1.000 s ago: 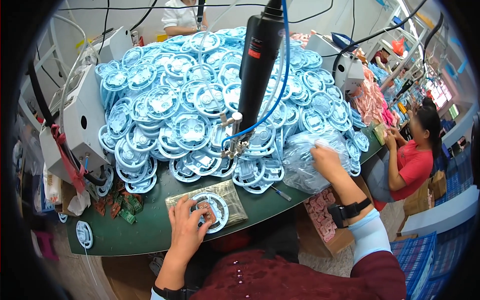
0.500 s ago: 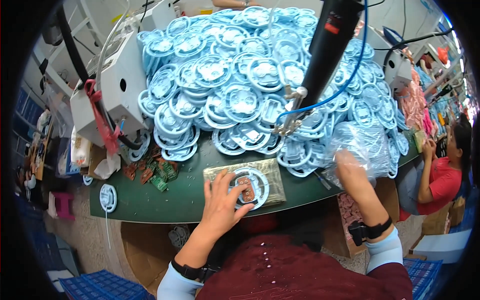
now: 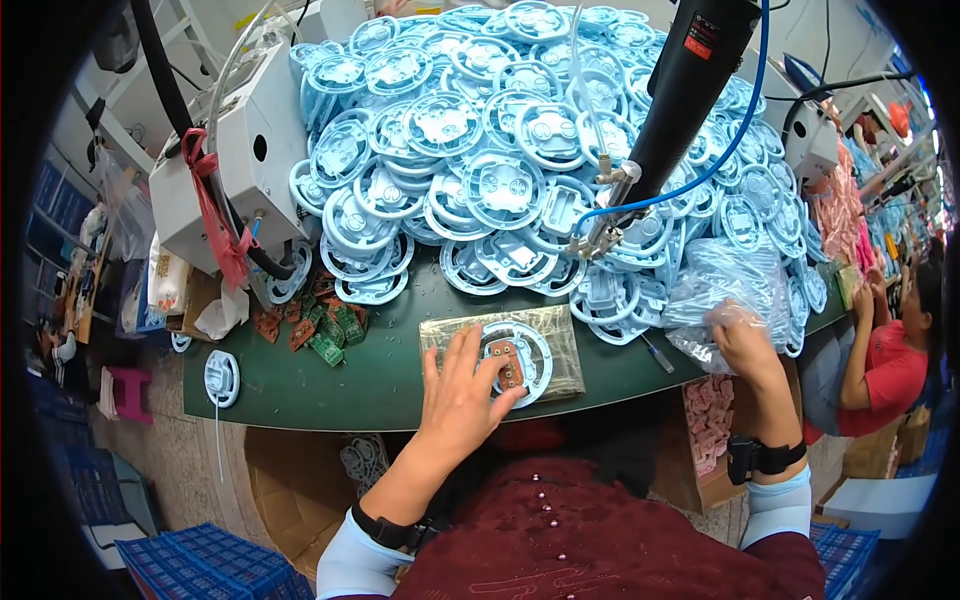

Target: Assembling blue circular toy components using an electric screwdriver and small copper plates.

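Note:
My left hand (image 3: 462,392) is open with fingers spread, its thumb and fingertips resting at a small brown circuit board (image 3: 505,366). That board sits inside a light-blue round plastic frame (image 3: 541,373), which lies on a tape-wrapped flat pad (image 3: 567,352). Over to the right, my right hand (image 3: 745,345) has its fingers curled at a clear plastic bag (image 3: 690,300) of light-blue pieces. What those fingers grip is hidden. An electric screwdriver (image 3: 700,70) hangs from above, its metal tip just behind the pad.
A tall heap of light-blue frames (image 3: 440,120) covers the back of the green table (image 3: 290,390). Loose circuit boards (image 3: 325,330), a grey machine box (image 3: 235,150) and an oval piece with a cord (image 3: 221,378) are left. A small screwdriver (image 3: 658,355) lies near the bag. A co-worker (image 3: 890,360) sits right.
My right hand has shifted slightly right and toward me at the plastic bag, and its fingers now show more sharply. My left hand stays on the frame. The whole view has shifted a little.

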`<action>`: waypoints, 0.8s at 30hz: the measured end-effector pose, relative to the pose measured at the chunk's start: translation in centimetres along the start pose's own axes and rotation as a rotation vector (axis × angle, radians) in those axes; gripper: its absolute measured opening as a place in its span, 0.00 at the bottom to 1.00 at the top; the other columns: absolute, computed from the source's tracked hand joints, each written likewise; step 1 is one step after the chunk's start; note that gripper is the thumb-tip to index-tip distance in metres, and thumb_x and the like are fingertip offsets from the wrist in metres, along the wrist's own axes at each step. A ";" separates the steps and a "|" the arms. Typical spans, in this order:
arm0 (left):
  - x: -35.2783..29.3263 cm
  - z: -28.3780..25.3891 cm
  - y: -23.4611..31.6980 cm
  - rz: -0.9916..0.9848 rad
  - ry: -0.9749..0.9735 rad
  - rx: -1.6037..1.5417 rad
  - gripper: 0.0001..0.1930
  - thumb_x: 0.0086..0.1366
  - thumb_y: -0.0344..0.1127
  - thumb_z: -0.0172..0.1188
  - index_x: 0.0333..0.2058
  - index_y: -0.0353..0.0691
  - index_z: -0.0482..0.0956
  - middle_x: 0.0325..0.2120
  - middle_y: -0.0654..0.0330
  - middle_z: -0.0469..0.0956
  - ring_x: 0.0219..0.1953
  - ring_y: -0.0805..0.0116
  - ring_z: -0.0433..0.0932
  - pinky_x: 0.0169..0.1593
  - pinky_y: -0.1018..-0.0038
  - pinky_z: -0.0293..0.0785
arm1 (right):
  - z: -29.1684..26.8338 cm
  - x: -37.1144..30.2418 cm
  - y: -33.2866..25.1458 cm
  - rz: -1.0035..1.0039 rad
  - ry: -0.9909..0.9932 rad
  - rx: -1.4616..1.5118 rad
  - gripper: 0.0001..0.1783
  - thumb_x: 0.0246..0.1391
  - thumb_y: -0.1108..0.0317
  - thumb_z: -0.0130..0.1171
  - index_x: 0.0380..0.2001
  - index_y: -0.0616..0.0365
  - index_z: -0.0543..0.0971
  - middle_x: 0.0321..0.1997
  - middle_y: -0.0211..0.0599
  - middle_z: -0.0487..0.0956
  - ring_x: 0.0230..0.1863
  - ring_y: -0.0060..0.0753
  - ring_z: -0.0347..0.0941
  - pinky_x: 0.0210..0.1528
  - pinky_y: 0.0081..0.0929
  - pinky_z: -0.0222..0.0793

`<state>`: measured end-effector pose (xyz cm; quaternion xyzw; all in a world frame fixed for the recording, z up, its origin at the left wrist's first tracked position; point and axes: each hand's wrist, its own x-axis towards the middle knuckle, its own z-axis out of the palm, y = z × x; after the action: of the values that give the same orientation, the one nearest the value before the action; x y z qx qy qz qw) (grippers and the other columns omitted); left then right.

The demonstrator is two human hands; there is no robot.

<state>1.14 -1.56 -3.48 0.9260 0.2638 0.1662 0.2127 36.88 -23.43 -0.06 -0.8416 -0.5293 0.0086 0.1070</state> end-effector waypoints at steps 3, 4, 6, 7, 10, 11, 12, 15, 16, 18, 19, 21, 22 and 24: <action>-0.1 0.4 -0.6 0.043 0.005 0.037 0.25 0.51 0.44 0.74 0.47 0.44 0.78 0.63 0.43 0.63 0.66 0.45 0.61 0.61 0.41 0.55 | 1.9 -0.4 2.1 -0.174 0.152 -0.146 0.03 0.48 0.76 0.56 0.27 0.58 0.78 0.34 0.46 0.78 0.39 0.51 0.76 0.43 0.41 0.73; 0.1 0.4 -0.5 0.044 0.004 0.036 0.25 0.51 0.44 0.74 0.47 0.44 0.78 0.63 0.43 0.63 0.66 0.45 0.61 0.61 0.40 0.55 | 2.7 -0.6 3.1 -0.322 0.279 -0.261 0.06 0.48 0.77 0.56 0.30 0.56 0.79 0.34 0.46 0.79 0.38 0.52 0.77 0.41 0.41 0.73; 0.2 0.2 -0.5 0.032 0.009 0.045 0.25 0.51 0.44 0.74 0.47 0.43 0.78 0.63 0.44 0.63 0.66 0.45 0.61 0.61 0.40 0.55 | 1.3 0.1 0.1 -0.269 0.257 -0.350 0.04 0.49 0.77 0.56 0.28 0.57 0.78 0.34 0.44 0.79 0.38 0.49 0.78 0.40 0.39 0.74; 0.3 -0.1 -0.3 0.022 -0.013 0.020 0.27 0.49 0.46 0.75 0.46 0.43 0.78 0.63 0.43 0.63 0.66 0.44 0.61 0.62 0.39 0.55 | 0.4 0.3 -0.9 -0.219 0.174 -0.359 0.03 0.48 0.77 0.57 0.27 0.58 0.77 0.34 0.43 0.79 0.37 0.48 0.78 0.40 0.37 0.74; 0.8 -1.1 1.1 0.018 -0.043 -0.002 0.29 0.45 0.46 0.77 0.44 0.41 0.77 0.62 0.41 0.63 0.65 0.43 0.62 0.61 0.39 0.55 | -1.6 0.3 -4.8 -0.224 0.180 -0.189 0.04 0.46 0.78 0.59 0.27 0.59 0.77 0.33 0.41 0.79 0.37 0.45 0.78 0.38 0.35 0.74; 0.9 -1.2 1.5 0.013 -0.047 0.004 0.30 0.42 0.45 0.79 0.42 0.39 0.77 0.61 0.39 0.64 0.64 0.43 0.62 0.60 0.40 0.56 | -1.7 0.3 -6.4 -0.288 0.267 -0.004 0.05 0.45 0.78 0.60 0.29 0.59 0.78 0.33 0.40 0.79 0.36 0.44 0.78 0.37 0.34 0.74; 0.8 -1.0 1.5 0.013 -0.050 0.004 0.30 0.42 0.45 0.79 0.42 0.39 0.77 0.61 0.39 0.64 0.64 0.43 0.62 0.60 0.40 0.56 | -1.4 0.6 -8.3 -0.359 0.312 0.143 0.07 0.45 0.79 0.61 0.31 0.58 0.79 0.32 0.40 0.78 0.35 0.44 0.77 0.35 0.35 0.73; 0.7 -0.2 1.2 0.026 0.016 0.037 0.33 0.37 0.46 0.81 0.40 0.38 0.76 0.60 0.37 0.64 0.63 0.41 0.63 0.60 0.44 0.60 | 0.0 0.9 -13.9 -0.431 0.160 0.438 0.15 0.46 0.78 0.63 0.40 0.55 0.81 0.30 0.38 0.75 0.30 0.42 0.75 0.30 0.37 0.71; 0.6 0.2 0.8 0.029 0.050 -0.030 0.33 0.37 0.45 0.81 0.40 0.38 0.75 0.60 0.36 0.64 0.62 0.40 0.64 0.61 0.47 0.61 | 1.1 0.9 -15.0 -0.395 0.106 0.428 0.16 0.47 0.78 0.62 0.42 0.55 0.81 0.29 0.37 0.74 0.30 0.42 0.74 0.31 0.36 0.70; 0.6 0.9 0.2 0.034 0.083 -0.094 0.33 0.36 0.43 0.81 0.40 0.38 0.75 0.60 0.36 0.63 0.62 0.39 0.64 0.61 0.50 0.63 | 3.1 0.9 -16.1 -0.362 0.067 0.370 0.16 0.48 0.78 0.62 0.42 0.55 0.80 0.29 0.39 0.73 0.30 0.45 0.74 0.32 0.37 0.70; 0.6 1.2 -0.1 0.064 0.116 -0.135 0.33 0.36 0.43 0.81 0.40 0.37 0.75 0.60 0.35 0.63 0.62 0.38 0.65 0.61 0.51 0.64 | 4.2 1.0 -15.9 -0.360 0.069 0.372 0.16 0.48 0.78 0.62 0.42 0.55 0.80 0.29 0.39 0.73 0.30 0.45 0.74 0.32 0.37 0.70; 0.3 1.7 -0.4 0.088 0.146 -0.177 0.33 0.36 0.42 0.81 0.40 0.37 0.75 0.61 0.35 0.63 0.61 0.37 0.65 0.61 0.53 0.65 | 6.0 0.9 -15.7 -0.318 0.028 0.528 0.14 0.50 0.76 0.61 0.42 0.55 0.79 0.31 0.42 0.74 0.31 0.48 0.75 0.34 0.38 0.71; 0.1 1.8 -0.6 0.089 0.163 -0.219 0.33 0.36 0.42 0.81 0.41 0.37 0.75 0.61 0.35 0.63 0.61 0.36 0.65 0.62 0.53 0.65 | 6.1 0.9 -15.7 -0.317 0.025 0.529 0.14 0.50 0.76 0.61 0.42 0.55 0.79 0.31 0.42 0.74 0.31 0.48 0.75 0.34 0.38 0.71; -0.1 1.9 -0.8 0.085 0.184 -0.260 0.33 0.36 0.42 0.80 0.41 0.37 0.75 0.61 0.35 0.62 0.62 0.36 0.65 0.63 0.53 0.65 | 5.9 1.4 -15.7 -0.237 -0.107 0.615 0.11 0.51 0.74 0.61 0.40 0.56 0.79 0.32 0.42 0.75 0.33 0.50 0.75 0.35 0.39 0.72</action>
<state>1.50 -1.57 -5.57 0.8819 0.2189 0.2918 0.2987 22.80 -14.60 -2.70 -0.7010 -0.6008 0.1995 0.3285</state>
